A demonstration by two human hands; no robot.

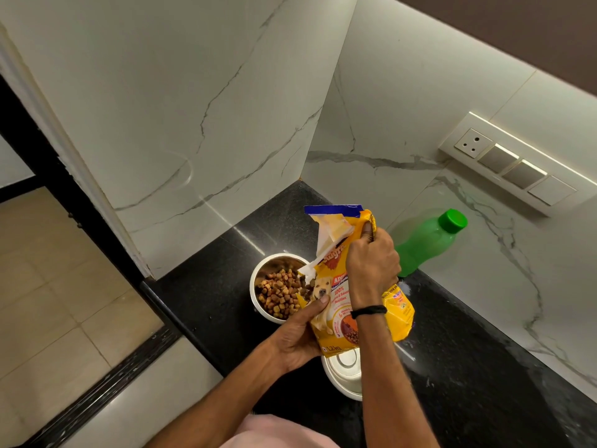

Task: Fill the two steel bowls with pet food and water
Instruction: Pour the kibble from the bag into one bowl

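My right grip (371, 266) clenches the dog food bag (336, 299) near its top, and my left grip (297, 337) clasps its lower side. The bag's long axis tilts, mouth leftward over the kibble-filled steel bowl (252, 286) toward the table's (206, 286) left edge. The empty steel bowl (342, 376) sits beneath the bag.

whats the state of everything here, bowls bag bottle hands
far bowl: partly filled with kibble
near bowl: looks empty, no water
food bag: torn open, tilted over far bowl
green bottle: upright, cap on
left hand: grips bag's lower end
right hand: grips bag's top
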